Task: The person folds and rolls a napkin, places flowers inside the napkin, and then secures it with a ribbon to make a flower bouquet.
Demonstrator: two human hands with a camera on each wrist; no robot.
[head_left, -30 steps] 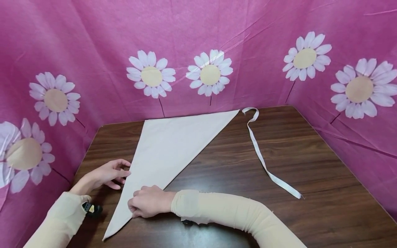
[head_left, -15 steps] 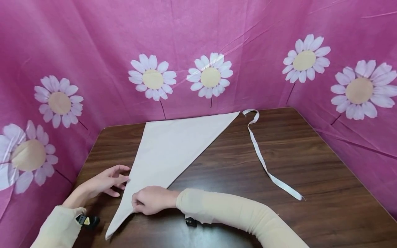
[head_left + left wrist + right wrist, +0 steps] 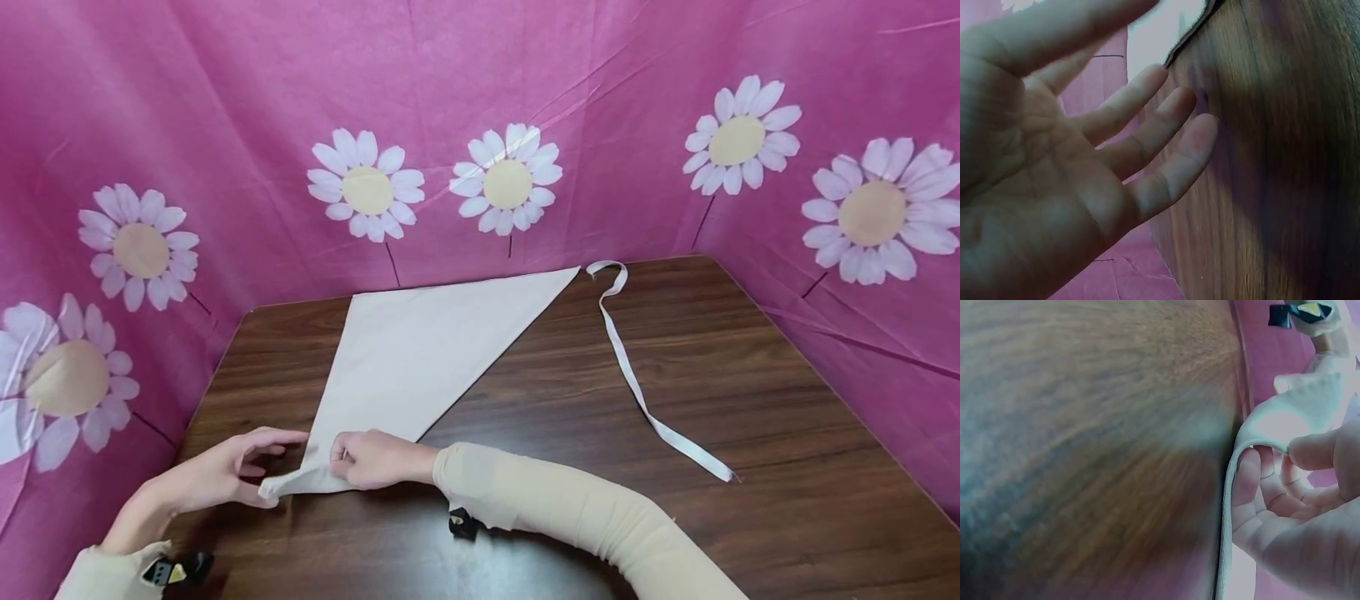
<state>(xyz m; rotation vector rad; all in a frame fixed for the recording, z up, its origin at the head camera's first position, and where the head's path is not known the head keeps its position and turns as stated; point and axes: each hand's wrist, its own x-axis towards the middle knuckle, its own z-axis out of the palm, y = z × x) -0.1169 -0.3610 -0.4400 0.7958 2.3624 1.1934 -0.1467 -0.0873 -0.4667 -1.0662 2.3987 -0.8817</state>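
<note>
A white cloth (image 3: 408, 358) lies on the table as a triangle-like shape, its near left corner raised and bent over. My right hand (image 3: 378, 458) pinches the cloth's near edge; in the right wrist view the thumb (image 3: 1316, 450) is above the edge and fingers are under it. Beside the raised corner is my left hand (image 3: 210, 475), its fingers spread. In the left wrist view that hand's fingers (image 3: 1172, 169) are apart with nothing between them. Whether the left thumb touches the corner I cannot tell.
A narrow white strap (image 3: 626, 375) runs along the right part of the brown wooden table (image 3: 712, 358), curled at its far end. Pink curtain (image 3: 480, 67) with printed daisies stands close around the table's back and sides.
My right hand has lifted the near edge and moved slightly away and to the right, so the near left corner has come up and back. My left hand has come nearer to that corner.
</note>
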